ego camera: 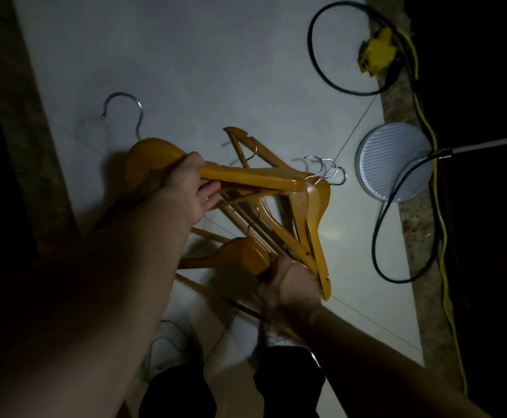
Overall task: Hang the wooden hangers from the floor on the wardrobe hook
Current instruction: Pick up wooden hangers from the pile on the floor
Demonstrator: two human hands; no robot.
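1. Two hands are at work, so I judge the step to be gathering: nothing is hung yet and the wardrobe hook is not in view.
2. One left hand has its fingers wrapped round the wooden arm of a raised hanger, whose big steel hook points up-left over the pale floor.
3. One pile of hangers lies tangled on the floor between the hands. I count three small hooks side by side at its right tip and two thinner ones inside it. With the big hook that makes six, so roughly six hangers, though the overlap stops a sure count.
4. One right hand, blurred, seems to grip the end of a lower hanger at the near edge of the pile.
5. One round ribbed disc sits right of the pile, with one pale rod, a black cable, one yellow cable and one yellow plug block nearby.
6. Next, I judge, the move calls for lifting the bundle free, turning the hooks one way and carrying it to the wardrobe.
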